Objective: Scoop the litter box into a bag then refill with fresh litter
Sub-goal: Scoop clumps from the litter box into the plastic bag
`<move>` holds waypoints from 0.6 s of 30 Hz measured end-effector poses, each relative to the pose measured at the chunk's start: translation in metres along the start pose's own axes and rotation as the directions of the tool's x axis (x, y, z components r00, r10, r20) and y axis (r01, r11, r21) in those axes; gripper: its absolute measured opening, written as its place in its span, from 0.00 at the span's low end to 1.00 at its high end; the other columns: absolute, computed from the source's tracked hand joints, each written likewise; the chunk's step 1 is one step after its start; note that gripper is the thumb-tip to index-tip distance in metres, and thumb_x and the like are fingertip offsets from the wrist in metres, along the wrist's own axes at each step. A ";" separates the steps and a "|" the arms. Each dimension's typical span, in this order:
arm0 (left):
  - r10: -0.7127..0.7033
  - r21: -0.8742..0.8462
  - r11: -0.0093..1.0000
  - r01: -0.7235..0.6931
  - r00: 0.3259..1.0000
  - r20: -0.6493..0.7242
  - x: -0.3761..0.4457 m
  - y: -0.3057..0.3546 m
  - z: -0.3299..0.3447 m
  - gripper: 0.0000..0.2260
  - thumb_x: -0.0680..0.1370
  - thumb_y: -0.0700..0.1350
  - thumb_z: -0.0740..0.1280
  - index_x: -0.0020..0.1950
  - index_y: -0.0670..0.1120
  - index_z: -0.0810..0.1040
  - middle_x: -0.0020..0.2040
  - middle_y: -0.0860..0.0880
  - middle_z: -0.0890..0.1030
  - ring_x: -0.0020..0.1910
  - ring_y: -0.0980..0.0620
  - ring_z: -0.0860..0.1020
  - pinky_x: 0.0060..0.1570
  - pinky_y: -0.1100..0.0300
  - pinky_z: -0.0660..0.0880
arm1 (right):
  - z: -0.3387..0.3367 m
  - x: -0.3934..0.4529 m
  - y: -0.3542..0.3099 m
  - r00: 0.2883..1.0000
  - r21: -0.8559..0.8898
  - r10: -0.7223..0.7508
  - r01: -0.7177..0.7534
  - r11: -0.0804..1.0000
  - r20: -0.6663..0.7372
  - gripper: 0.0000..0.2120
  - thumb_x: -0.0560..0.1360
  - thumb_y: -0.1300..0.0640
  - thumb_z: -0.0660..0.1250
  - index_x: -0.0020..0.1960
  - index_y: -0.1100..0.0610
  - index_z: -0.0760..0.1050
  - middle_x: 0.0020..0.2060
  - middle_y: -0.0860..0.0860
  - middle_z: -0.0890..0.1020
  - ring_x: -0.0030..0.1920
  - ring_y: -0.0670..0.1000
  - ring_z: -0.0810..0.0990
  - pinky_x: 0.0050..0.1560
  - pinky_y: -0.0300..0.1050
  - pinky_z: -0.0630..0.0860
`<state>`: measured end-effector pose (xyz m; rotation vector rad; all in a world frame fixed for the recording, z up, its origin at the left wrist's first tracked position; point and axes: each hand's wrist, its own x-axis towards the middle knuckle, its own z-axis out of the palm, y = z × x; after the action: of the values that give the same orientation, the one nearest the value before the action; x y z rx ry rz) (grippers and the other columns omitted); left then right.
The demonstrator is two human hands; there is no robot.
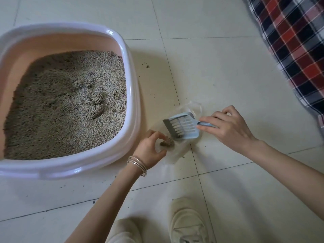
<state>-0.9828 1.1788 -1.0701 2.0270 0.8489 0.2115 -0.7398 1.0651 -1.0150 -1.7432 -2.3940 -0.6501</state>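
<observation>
Litter box [129, 79], pink inside with a pale lilac rim, sat on the tiled floor [219, 71] just beyond and to the outer side of the left hand [149, 148]; its near right corner lay close to that wrist. Grey-beige litter [70, 102] filled its bottom, uneven and dented. Between the two hands lay a clear plastic bag [184, 149], flat on the tiles and hard to trace at its edges. The left hand, fingers curled, pinched the bag's near edge, with a small clump of soiled litter [167, 142] right beside its fingertips, apparently within the bag. The right hand [229, 127] gripped the handle of a pale blue slotted litter scoop [182, 126], index finger laid along it, the scoop tilted with its front edge down toward the clump. Thin bangles [137, 164] circled the left wrist. Loose grains were scattered on the floor ahead of the hands. Behind the hands, nearer the person, showed a beige shoe [189, 223]. Far beyond the right hand lay a plaid cloth [294, 42] in red, black and white.
</observation>
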 end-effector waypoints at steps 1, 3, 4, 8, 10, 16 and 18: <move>0.003 0.026 1.000 -0.003 1.000 0.011 0.000 -0.001 0.000 0.15 0.65 0.41 0.70 0.51 0.44 0.78 0.49 0.50 0.73 0.51 0.48 0.75 0.49 0.70 0.63 | -0.001 0.001 0.001 1.000 -0.007 0.003 -0.003 1.000 -0.004 0.20 0.75 0.72 0.58 0.49 0.52 0.82 0.48 0.49 0.84 0.36 0.53 0.79 0.42 0.46 0.65; 0.001 0.053 0.999 -0.003 0.999 0.038 0.001 -0.001 -0.001 0.16 0.63 0.44 0.66 0.50 0.45 0.78 0.49 0.47 0.75 0.51 0.47 0.75 0.50 0.66 0.65 | -0.001 0.002 0.003 1.000 -0.017 0.001 -0.002 1.000 -0.019 0.18 0.74 0.71 0.60 0.48 0.52 0.82 0.48 0.49 0.84 0.36 0.53 0.79 0.42 0.46 0.64; -0.003 0.051 0.999 0.001 0.999 0.042 0.001 -0.001 -0.003 0.17 0.63 0.45 0.65 0.50 0.45 0.78 0.50 0.47 0.75 0.51 0.47 0.75 0.51 0.65 0.65 | -0.001 0.003 0.003 1.000 -0.022 -0.006 0.005 1.000 -0.025 0.17 0.74 0.71 0.61 0.47 0.53 0.82 0.48 0.49 0.84 0.36 0.53 0.79 0.42 0.46 0.64; -0.004 0.032 0.999 0.003 1.000 0.019 0.003 -0.001 -0.008 0.16 0.63 0.47 0.66 0.50 0.47 0.78 0.50 0.47 0.77 0.50 0.49 0.75 0.52 0.66 0.66 | 0.000 0.006 0.003 0.999 -0.016 -0.019 0.019 1.000 -0.049 0.16 0.75 0.70 0.61 0.47 0.54 0.83 0.47 0.48 0.84 0.36 0.53 0.79 0.42 0.46 0.64; 0.007 0.013 1.000 -0.008 1.000 0.009 0.004 0.000 -0.009 0.17 0.64 0.47 0.66 0.51 0.47 0.78 0.50 0.48 0.77 0.50 0.50 0.76 0.51 0.67 0.67 | 0.000 0.008 0.003 0.998 -0.014 -0.035 0.034 0.999 -0.055 0.16 0.76 0.70 0.60 0.47 0.54 0.83 0.47 0.48 0.84 0.36 0.52 0.79 0.42 0.46 0.64; 0.032 -0.066 0.997 -0.034 0.999 -0.025 0.003 0.005 -0.009 0.16 0.64 0.46 0.66 0.50 0.45 0.78 0.47 0.51 0.75 0.46 0.56 0.74 0.47 0.79 0.65 | -0.002 0.011 0.005 0.995 -0.030 -0.086 0.084 0.996 -0.043 0.15 0.74 0.71 0.62 0.45 0.55 0.82 0.47 0.48 0.84 0.36 0.52 0.79 0.42 0.46 0.64; 0.039 -0.081 0.996 -0.041 0.999 -0.025 0.002 0.008 -0.010 0.15 0.64 0.45 0.67 0.50 0.45 0.79 0.46 0.52 0.74 0.45 0.55 0.75 0.47 0.79 0.66 | -0.003 0.014 0.007 0.994 -0.032 -0.102 0.101 0.994 -0.032 0.15 0.74 0.71 0.62 0.43 0.55 0.82 0.46 0.48 0.84 0.36 0.52 0.79 0.41 0.45 0.64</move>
<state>-0.9814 1.1840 -1.0583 1.9701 0.8026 0.2884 -0.7382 1.0787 -1.0059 -1.6165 -2.4761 -0.7258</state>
